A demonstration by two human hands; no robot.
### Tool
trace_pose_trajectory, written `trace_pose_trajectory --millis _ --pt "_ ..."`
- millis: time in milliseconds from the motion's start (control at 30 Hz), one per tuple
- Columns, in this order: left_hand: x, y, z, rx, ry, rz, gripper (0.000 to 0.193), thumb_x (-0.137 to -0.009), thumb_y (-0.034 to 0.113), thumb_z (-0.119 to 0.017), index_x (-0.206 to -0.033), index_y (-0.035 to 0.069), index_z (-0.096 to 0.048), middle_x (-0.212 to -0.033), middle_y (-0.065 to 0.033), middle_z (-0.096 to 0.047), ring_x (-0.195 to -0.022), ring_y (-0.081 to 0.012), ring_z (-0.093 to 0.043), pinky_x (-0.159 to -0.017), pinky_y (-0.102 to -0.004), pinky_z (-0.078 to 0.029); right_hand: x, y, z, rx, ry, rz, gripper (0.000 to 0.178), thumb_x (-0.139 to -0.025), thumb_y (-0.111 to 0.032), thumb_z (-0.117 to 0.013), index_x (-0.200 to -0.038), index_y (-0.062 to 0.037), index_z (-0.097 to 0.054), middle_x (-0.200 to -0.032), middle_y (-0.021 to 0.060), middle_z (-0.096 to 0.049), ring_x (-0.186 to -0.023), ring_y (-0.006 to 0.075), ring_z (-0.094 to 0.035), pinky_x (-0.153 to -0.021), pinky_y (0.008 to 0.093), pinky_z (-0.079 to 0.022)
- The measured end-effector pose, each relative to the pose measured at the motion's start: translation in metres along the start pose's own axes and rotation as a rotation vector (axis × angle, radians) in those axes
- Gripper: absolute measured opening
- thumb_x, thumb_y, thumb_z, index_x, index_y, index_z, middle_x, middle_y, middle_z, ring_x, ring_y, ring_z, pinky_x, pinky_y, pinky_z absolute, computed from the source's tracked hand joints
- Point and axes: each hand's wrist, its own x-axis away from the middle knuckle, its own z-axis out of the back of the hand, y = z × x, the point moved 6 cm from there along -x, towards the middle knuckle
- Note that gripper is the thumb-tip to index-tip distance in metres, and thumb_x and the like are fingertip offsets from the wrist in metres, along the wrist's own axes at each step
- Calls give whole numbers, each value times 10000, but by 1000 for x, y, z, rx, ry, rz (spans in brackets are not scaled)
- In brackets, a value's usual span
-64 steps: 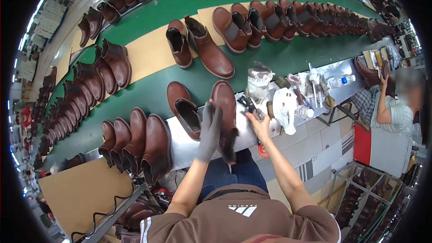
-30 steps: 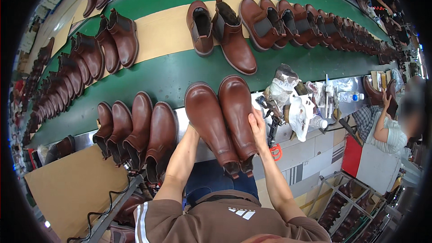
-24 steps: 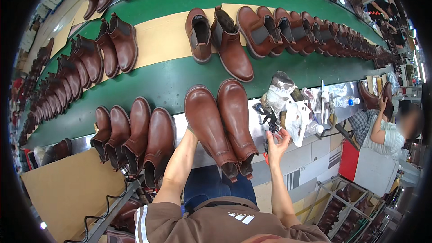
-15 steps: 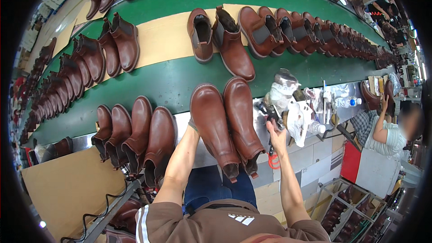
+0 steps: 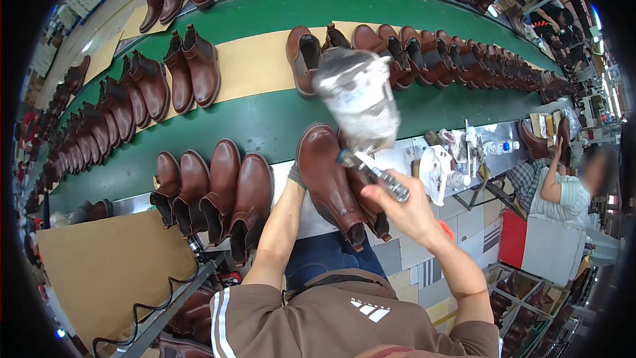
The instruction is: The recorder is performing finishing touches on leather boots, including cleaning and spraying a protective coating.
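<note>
A pair of brown leather ankle boots (image 5: 324, 176) is up in front of me, toes pointing away. My left hand (image 5: 296, 174), with a dark glove at its edge, grips the pair from the left; its fingers are hidden behind the nearer boot. My right hand (image 5: 407, 205) is closed around the metal handle of a spray gun (image 5: 374, 174). The gun's large cup, wrapped in stained white material (image 5: 364, 109), is over the right-hand boot and covers much of it. A red-orange piece (image 5: 446, 229) shows at my right wrist.
More brown boots (image 5: 225, 176) stand left on the metal ledge, and long rows of boots (image 5: 424, 59) line the green conveyor (image 5: 258, 116). Right are a white rag (image 5: 434, 169) and plastic bottle (image 5: 500, 148). A seated person (image 5: 570, 189) handles boots at far right.
My right hand has picked the spray gun up from the ledge's right side and swung it left over the boots. My left hand still holds the pair. The whole view has shifted slightly.
</note>
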Motion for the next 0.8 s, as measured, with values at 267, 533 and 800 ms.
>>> trace_pose_trajectory --millis 267,533,800 --pt "7 -1 8 56 44 -171 254 -909 129 -545 -1151 50 -541 -1123 -107 -553 -1039 -192 -507 -974 -346 -390 28 -9 17 -33 30 -67 293 -849 -222 -678 -1010 18 -630 -682 63 -580 -647 82 -471 -602 267 -436" --pt "-4 23 19 110 -85 -118 300 -914 113 -540 -1204 43 -504 -1177 -104 -529 -1083 -193 -490 -1002 -335 -371 8 21 22 -124 174 -107 276 -839 -234 -698 -814 23 -601 -602 -13 -488 -591 66 -397 -521 256 -370" --pt "-9 27 -10 194 -352 110 413 -927 86 -525 -1322 30 -418 -1294 -99 -475 -1175 -194 -454 -1060 -312 -333 -11 11 10 -113 46 -108 336 -848 -300 -678 -775 11 -573 -558 -11 -397 -565 82 -338 -494 285 -335"
